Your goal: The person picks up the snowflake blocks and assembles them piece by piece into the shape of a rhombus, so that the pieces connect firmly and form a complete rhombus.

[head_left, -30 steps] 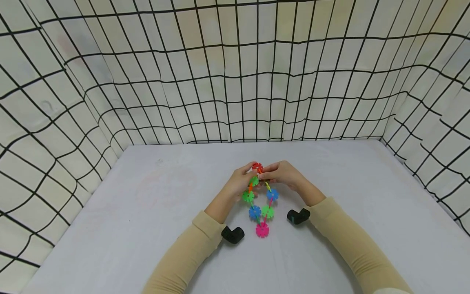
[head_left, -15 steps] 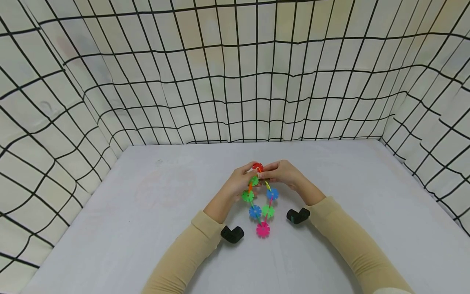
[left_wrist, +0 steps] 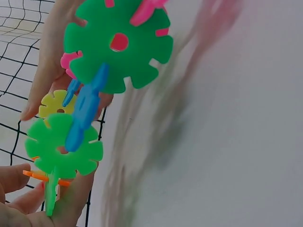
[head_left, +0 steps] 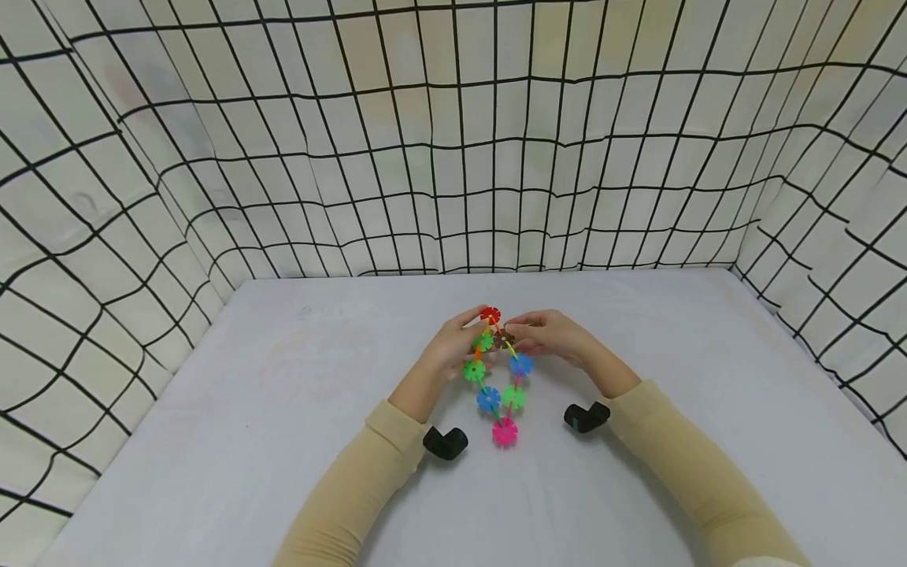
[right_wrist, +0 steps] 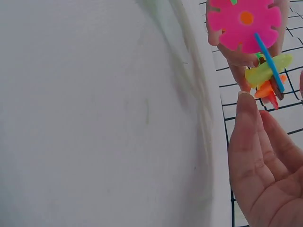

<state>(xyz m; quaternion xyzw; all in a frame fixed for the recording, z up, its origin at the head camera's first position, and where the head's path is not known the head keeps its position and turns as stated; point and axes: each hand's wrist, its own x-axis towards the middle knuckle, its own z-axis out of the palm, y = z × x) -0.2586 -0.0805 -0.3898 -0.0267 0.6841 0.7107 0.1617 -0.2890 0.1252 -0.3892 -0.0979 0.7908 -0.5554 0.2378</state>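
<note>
A loop of notched, flower-shaped interlocking plastic discs hangs between the hands in the head view, with a pink disc (head_left: 505, 432) at its near end. My left hand (head_left: 446, 346) grips the loop's far left part, where a red disc (head_left: 490, 316) tops a green disc (head_left: 483, 342). In the left wrist view, thumb and fingers pinch an edge-on green disc (left_wrist: 51, 194). Fingers of my right hand (head_left: 560, 335) reach out beside a brown disc (head_left: 504, 339). In the right wrist view, they extend loosely, tips close to the edge-on yellow disc (right_wrist: 260, 73).
A white-covered table (head_left: 283, 409) lies under both arms. Black netting (head_left: 464, 146) over white sheeting walls off the back and both sides. Black wrist-camera mounts (head_left: 445, 444) jut inward from the beige sleeves (head_left: 354, 488).
My right hand has drawn off to the right and its fingers have loosened, uncovering the brown disc. The loop and my left hand have shifted slightly away and left.
</note>
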